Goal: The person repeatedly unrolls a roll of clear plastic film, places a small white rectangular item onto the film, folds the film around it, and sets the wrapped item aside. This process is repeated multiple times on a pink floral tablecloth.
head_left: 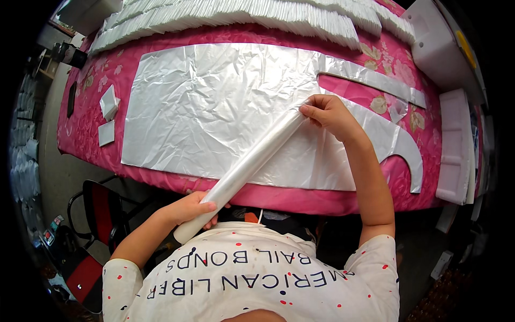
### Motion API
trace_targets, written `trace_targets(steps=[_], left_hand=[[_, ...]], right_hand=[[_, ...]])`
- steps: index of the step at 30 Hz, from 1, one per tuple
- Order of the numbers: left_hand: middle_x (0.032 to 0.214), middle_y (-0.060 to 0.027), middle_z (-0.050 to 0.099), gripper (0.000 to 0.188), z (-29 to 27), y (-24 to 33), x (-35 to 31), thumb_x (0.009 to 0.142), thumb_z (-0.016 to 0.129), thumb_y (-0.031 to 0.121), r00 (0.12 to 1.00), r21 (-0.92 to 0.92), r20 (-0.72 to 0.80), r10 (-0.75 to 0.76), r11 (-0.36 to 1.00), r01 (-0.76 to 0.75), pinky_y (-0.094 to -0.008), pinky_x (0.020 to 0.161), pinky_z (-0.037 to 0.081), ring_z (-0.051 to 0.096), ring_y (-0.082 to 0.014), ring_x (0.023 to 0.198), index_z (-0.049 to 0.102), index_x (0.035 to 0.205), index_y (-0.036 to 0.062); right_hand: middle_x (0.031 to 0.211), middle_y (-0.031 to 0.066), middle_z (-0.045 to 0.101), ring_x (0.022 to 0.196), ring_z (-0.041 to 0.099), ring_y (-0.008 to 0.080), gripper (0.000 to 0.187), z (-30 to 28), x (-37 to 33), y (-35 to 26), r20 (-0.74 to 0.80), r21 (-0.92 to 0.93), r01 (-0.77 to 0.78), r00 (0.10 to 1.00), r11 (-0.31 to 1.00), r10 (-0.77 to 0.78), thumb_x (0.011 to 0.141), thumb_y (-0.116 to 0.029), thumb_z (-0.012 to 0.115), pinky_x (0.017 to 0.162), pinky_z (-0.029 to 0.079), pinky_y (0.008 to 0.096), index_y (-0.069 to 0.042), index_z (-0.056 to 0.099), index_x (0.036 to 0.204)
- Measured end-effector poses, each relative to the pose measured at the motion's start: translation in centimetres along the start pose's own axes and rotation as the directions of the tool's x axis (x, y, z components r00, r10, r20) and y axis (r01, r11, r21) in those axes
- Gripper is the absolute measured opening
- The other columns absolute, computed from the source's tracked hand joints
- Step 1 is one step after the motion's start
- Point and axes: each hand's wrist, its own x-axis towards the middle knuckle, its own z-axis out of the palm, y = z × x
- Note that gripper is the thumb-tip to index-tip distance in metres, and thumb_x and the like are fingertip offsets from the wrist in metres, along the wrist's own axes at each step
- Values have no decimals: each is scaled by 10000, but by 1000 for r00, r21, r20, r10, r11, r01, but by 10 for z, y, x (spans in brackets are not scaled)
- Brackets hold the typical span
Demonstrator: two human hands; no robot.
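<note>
A long, narrow folded white plastic film sheet (251,162) slants from my waist up over the table. My left hand (194,208) is closed around its lower end, close to my shirt. At the upper end, the fingers of my right hand (333,117) pinch the film. Beneath it a shiny, wrinkled white plastic apron (198,102) lies spread flat, its strap-like parts reaching right around cut-out openings. Whether the folded sheet is joined to the flat one near my right hand I cannot tell.
The table has a pink flowered cloth (370,199). Long rows of folded white packets (225,24) line its far side. Two small white packets (109,103) and a dark flat object (71,100) lie left. White foam boxes (453,147) stand right; a red-and-black chair (102,212) stands lower left.
</note>
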Motion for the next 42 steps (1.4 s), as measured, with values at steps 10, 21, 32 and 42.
trace_targets(steps=[10, 21, 32, 42], left_hand=[[835, -79, 630, 516, -19, -2, -22, 786, 683, 275, 988, 52, 61, -140, 989, 137, -251, 691, 490, 598, -126, 766, 507, 1190, 7], [964, -128, 656, 508, -20, 79, -21, 670, 770, 231, 980, 798, 98, 173, 574, -181, -304, 784, 470, 629, -233, 881, 601, 1098, 16], [1011, -88, 598, 363, -5, 96, 52, 731, 701, 212, 378, 689, 724, 577, -608, -393, -387, 890, 457, 573, -254, 956, 586, 1012, 13], [1445, -204, 273, 813, 18, 45, 72, 836, 434, 555, 688, 856, 497, 528, -427, -291, -436, 1102, 186, 252, -309, 1354, 318, 1345, -68]], right_hand=[[655, -26, 550, 566, 481, 40, 169, -144, 14, 49, -610, -151, -24, 789, 988, -74, 869, -177, 603, 500, 385, 196, -15, 631, 828], [674, -41, 549, 584, 435, 31, 165, -99, 30, 22, -466, -199, 202, 841, 959, -274, 868, -165, 606, 522, 354, 191, -4, 642, 867], [661, 12, 578, 588, 497, 83, 194, -23, 88, -21, -195, -382, 174, 945, 908, -263, 848, -193, 612, 563, 408, 257, -3, 644, 864], [1141, 151, 547, 899, 573, 192, 461, -6, 67, -21, -343, -442, 237, 846, 865, -407, 845, -260, 629, 709, 484, 308, -21, 499, 1217]])
